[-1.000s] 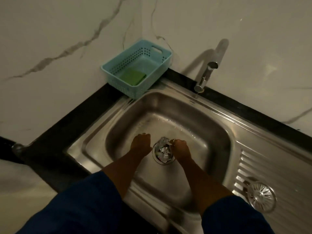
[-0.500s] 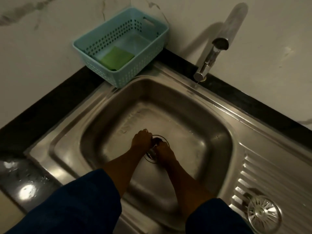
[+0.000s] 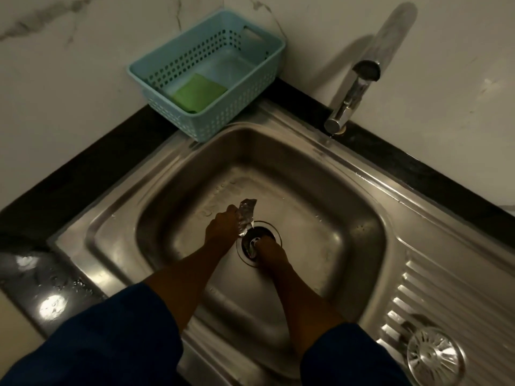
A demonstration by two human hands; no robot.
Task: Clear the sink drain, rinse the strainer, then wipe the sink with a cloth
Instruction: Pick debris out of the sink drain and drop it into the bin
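Two dark blue sleeves (image 3: 111, 344) are seen nearest, both forearms extended into the sink (image 3: 172, 190). The strainer (image 3: 436, 355) is laid on the ribbed drainboard (image 3: 451, 282) at the near right, well apart from the drain (image 3: 274, 232) (which is uncovered). On the basin floor, the left hand (image 3: 221, 231) is held just beside the drain, its grip clenched round a crumpled silvery scrap (image 3: 246, 214). The right hand (image 3: 271, 252) is placed over the drain, fingers pointed into the hole; whether its grip is grasping anything cannot be told. Farther back, a pale blue basket (image 3: 167, 107) is set at the sink's far corner, partly on the black bench (image 3: 83, 174), with a green cloth (image 3: 199, 91) laid inside. A chrome tap (image 3: 351, 98) is mounted at the far right.
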